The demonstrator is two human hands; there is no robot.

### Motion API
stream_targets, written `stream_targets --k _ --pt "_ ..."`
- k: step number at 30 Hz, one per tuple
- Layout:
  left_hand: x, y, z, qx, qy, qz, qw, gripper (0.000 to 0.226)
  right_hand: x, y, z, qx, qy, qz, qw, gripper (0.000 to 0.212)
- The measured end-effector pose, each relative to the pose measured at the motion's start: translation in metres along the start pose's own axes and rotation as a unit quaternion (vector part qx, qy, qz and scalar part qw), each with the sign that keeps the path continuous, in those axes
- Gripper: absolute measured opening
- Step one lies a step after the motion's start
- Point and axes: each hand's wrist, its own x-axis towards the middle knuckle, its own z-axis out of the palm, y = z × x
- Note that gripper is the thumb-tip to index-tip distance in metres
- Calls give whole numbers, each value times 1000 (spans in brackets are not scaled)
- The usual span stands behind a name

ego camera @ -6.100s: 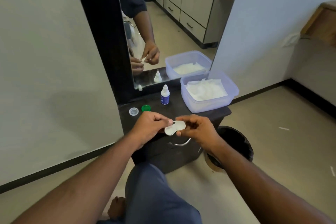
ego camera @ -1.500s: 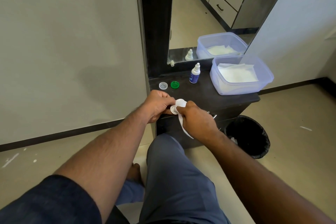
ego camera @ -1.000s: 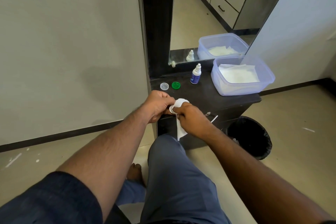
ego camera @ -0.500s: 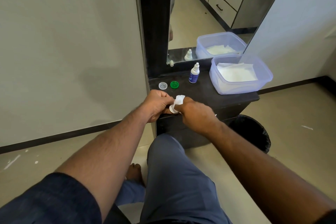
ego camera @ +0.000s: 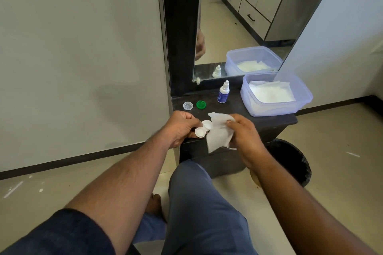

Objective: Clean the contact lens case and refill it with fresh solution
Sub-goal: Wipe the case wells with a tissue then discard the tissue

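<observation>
The left hand [ego camera: 179,128] pinches the lens case [ego camera: 202,129] by its end above the counter [ego camera: 238,114] edge; the right hand [ego camera: 242,132] grips a soft tissue [ego camera: 218,136]. The case looks light, stiff, probably slippery when wet, best held by its rim.

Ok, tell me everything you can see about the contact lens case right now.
The contact lens case is white, plastic-looking, two round wells joined side by side, both uncapped. The left hand pinches its near well above the dark shelf's front edge. The tissue, held in the right hand, meets its far well. Whether the wells are dry cannot be told.
</observation>
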Motion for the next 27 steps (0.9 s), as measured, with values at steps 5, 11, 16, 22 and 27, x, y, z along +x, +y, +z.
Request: stream_targets --k 5,11,16,22,27 --pt "0 0 -1 2 -3 -5 1000 6 5 4 -3 261 -33 133 956 28" --pt "1 -1 0 -2 -6 1 1000 13 12 3 11 143 -1 129 981 47" --pt "0 -1 0 -1 -10 4 1000 14 14 7 13 -278 -3 -90 956 25" --pt "0 0 -1 -8 -22 8 1000 17 17 22 15 -429 -63 -251 865 33" --pt "-2 2 -1 -3 -24 3 1000 13 22 18 3 -510 -98 -398 756 31"
